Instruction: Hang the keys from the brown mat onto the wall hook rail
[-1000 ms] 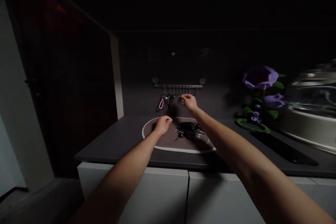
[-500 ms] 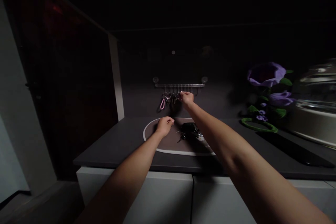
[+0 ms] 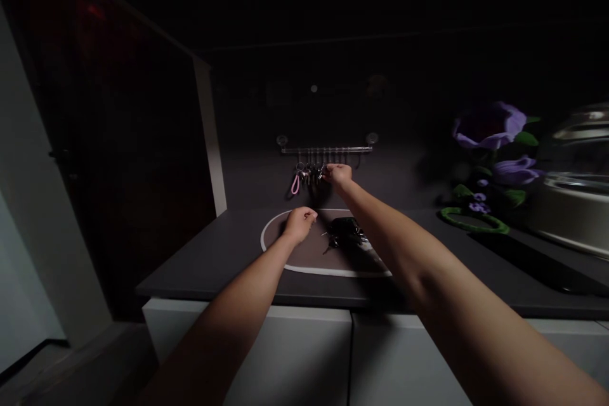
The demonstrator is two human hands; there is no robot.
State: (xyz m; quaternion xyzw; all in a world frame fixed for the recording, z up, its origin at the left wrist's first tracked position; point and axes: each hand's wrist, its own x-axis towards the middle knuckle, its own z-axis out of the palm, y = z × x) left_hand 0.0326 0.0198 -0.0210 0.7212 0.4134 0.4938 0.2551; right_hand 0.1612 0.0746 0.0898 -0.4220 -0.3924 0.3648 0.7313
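- While the right hand [image 3: 337, 177] sits closer to the metal keys [image 3: 309, 174] than a second ago, its fingers press together against them, below the steel rail [image 3: 326, 150]; any grip cannot be told.
- Left hand [image 3: 301, 225] hangs over the oval brown mat [image 3: 280, 238], fingers curled together, just beside the glossy black key fobs [image 3: 345, 228].

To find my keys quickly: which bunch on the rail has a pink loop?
The leftmost bunch: its pink loop hangs lowest, and the bunches beside it show no pink.

Readable text: none in view.
Keys on the mat [image 3: 345, 229]: any markings too dark and small to read.
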